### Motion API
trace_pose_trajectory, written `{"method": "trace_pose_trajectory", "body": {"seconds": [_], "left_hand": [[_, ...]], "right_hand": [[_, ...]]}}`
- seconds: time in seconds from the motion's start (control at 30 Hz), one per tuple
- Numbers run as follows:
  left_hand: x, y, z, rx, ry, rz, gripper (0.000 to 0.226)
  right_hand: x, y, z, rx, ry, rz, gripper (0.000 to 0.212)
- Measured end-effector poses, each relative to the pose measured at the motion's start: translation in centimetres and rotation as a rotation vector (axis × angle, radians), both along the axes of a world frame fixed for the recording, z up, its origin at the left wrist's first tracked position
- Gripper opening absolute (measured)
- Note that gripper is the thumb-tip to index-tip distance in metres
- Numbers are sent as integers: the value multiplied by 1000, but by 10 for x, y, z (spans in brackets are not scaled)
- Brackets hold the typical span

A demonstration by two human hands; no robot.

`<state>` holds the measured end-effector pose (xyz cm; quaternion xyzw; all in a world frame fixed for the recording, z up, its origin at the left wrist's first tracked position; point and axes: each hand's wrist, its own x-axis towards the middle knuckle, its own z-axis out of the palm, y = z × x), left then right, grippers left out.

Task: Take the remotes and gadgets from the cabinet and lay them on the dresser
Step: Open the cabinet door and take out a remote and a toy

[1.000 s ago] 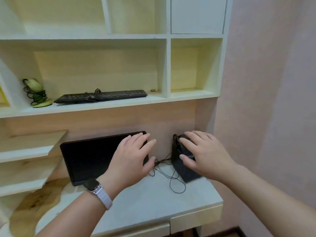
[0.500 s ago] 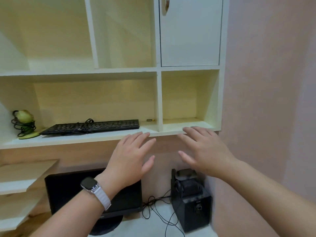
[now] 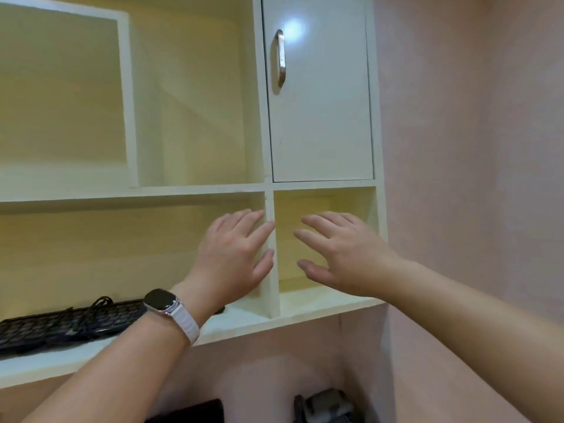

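A white cabinet door (image 3: 323,117) with a metal handle (image 3: 280,58) stands closed at the upper right of the shelf unit. Below it, both my hands are raised with fingers straight and spread, holding nothing. My left hand (image 3: 235,254), with a white-strapped watch on its wrist, hovers in front of the vertical divider. My right hand (image 3: 345,251) hovers in front of the small open cubby (image 3: 323,297). No remotes or gadgets show; whatever is behind the door is hidden.
A black keyboard (image 3: 61,323) with a coiled cable lies on the long shelf at the lower left. The top of a black speaker (image 3: 328,406) and a monitor edge (image 3: 195,412) show at the bottom. A pink wall (image 3: 473,148) closes the right side.
My view has tilted up from the desk to the shelves and cabinet door. Both hands rose from the speaker and monitor to the level of the lower cubbies, still holding nothing.
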<state>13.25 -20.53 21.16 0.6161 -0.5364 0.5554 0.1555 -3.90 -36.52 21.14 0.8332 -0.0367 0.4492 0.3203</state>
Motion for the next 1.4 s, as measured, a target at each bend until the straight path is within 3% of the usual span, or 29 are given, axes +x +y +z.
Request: {"method": "trace_pose_trajectory", "body": {"seconds": [0.4,0.73,0.97,1.07,1.23,1.4], "left_hand": [[67,-55,60,-101,-188,-129,42],[91,-79,59,-173,-308,-109,39],[95,-87,60,-231,-357,-115,39],[95,-87,60,-225,-356,-94,40],[95,-87,59,-208,-350,-90,39],[92,-88,58,-216,-350,-87,39]], "right_hand": [[75,-34,104,-319,-84,-41,46],[95,-69,142,-495,-26,32,43],[99,-87,181,-557,-90,102,42],[98,-84,210,-634,-122,53,41],[92,-76,263,-589,-209,-141,45],[94,-78,283,-673,-216,-180,35]]}}
